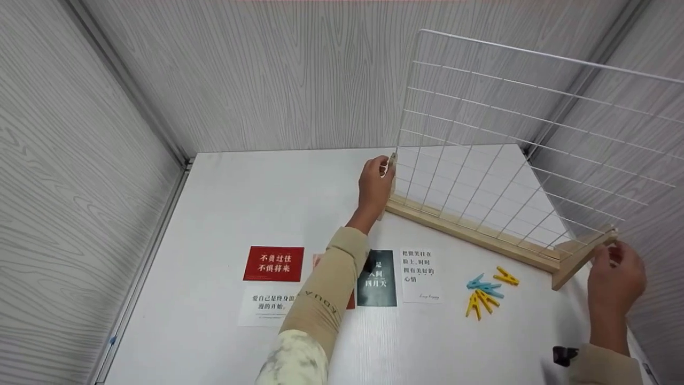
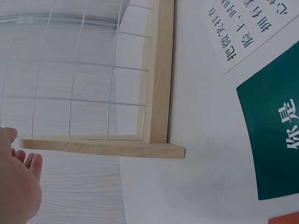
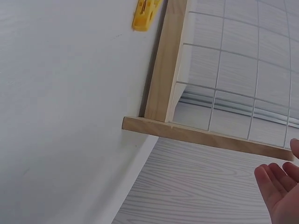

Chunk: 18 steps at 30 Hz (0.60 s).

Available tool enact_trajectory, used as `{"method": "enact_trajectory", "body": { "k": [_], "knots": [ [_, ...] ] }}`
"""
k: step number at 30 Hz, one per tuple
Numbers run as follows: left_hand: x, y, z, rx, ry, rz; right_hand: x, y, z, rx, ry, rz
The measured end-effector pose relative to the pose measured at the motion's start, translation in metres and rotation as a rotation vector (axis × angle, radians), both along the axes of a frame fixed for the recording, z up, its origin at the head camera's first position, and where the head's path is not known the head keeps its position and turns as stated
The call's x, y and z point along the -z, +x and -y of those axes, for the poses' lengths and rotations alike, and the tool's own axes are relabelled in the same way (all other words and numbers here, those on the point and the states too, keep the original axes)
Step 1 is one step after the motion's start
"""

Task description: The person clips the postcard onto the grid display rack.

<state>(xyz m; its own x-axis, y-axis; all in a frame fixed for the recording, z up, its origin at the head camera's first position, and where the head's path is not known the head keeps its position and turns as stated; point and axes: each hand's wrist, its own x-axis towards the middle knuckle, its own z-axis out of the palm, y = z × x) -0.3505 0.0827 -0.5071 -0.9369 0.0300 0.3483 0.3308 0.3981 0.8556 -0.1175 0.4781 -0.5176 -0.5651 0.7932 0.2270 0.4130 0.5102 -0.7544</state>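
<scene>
A white wire grid (image 1: 534,52) stands upright in a wooden stand (image 1: 470,233) on the right half of the table. My left hand (image 1: 375,184) pinches the upper end of the stand's left side piece (image 2: 103,148). On the opposite end, my right hand (image 1: 614,280) holds the tip of the right side piece (image 3: 210,138) between thumb and fingers. The grid's lower edge meets the long wooden bar between both side pieces. Part of each hand is cut off in its wrist view.
Yellow clothespins (image 1: 505,276) and blue clothespins (image 1: 485,286) lie in front of the stand. Left of them are a white card (image 1: 421,275), a dark green card (image 1: 377,278), a red card (image 1: 273,263) and another white card (image 1: 262,307). My left forearm covers a reddish card (image 1: 350,302). Grey walls (image 1: 299,75) enclose the table.
</scene>
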Motion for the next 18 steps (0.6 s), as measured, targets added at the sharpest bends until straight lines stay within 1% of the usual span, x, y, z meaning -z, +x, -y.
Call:
{"method": "enact_trajectory", "body": {
  "k": [2, 8, 12, 15, 18],
  "knots": [
    [0.000, -0.002, -0.001, -0.008, 0.012, 0.010, -0.001, -0.004, 0.000, 0.002, -0.025, -0.015],
    [-0.002, -0.006, -0.006, -0.008, 0.085, 0.036, -0.001, -0.013, -0.004, 0.025, -0.103, -0.066],
    [-0.001, -0.007, -0.009, -0.040, 0.089, 0.049, 0.002, -0.017, -0.006, 0.039, -0.117, -0.102],
    [0.001, -0.006, -0.014, -0.050, 0.079, 0.059, 0.004, -0.013, -0.008, 0.059, -0.114, -0.124],
    [0.001, -0.004, -0.021, -0.040, 0.082, 0.063, 0.004, -0.008, -0.011, 0.084, -0.105, -0.140]
  ]
}}
